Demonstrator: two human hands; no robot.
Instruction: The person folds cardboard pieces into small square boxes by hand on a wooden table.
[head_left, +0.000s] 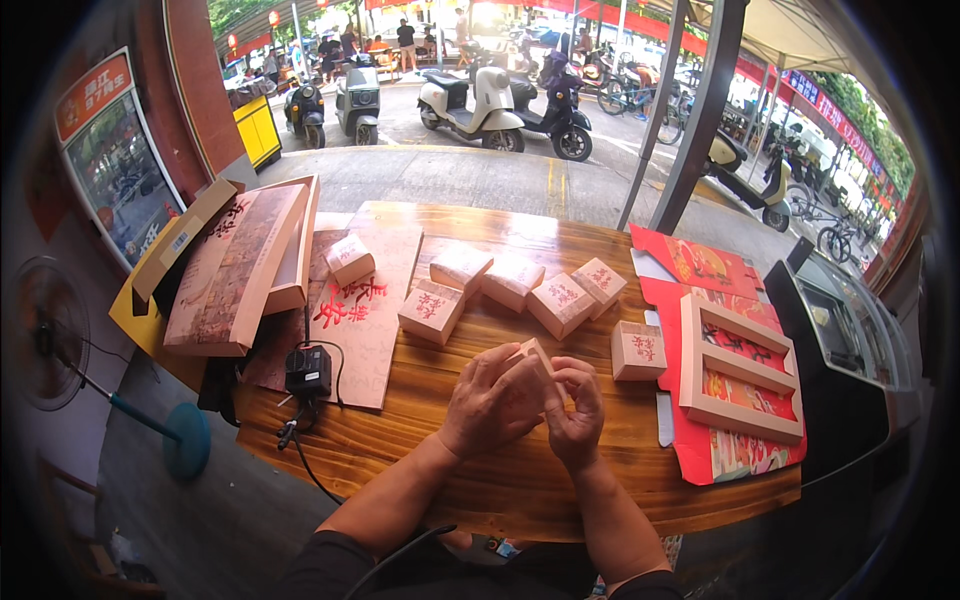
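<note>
Above the near middle of the wooden table, my left hand (487,402) wraps around a small beige cardboard box (536,354). From the other side my right hand (577,412) grips the same box by its edge, thumb and fingers closed. My palms and fingers hide much of its faces. Several similar small boxes with red lettering stand just beyond my hands, among them a box (432,311) to the left and a box (560,304) straight ahead. Apart from these, one box (638,350) sits right of my right hand, and another (350,258) rests on a printed cardboard sheet (392,335).
A black device (308,371) with cables lies on the sheet. Large printed cartons (228,270) lean at the left. At the right, a beige frame tray (745,375) lies on red packaging (690,455). Beyond the table (500,490) stand a fan (185,440), a metal post (700,120) and scooters (480,105).
</note>
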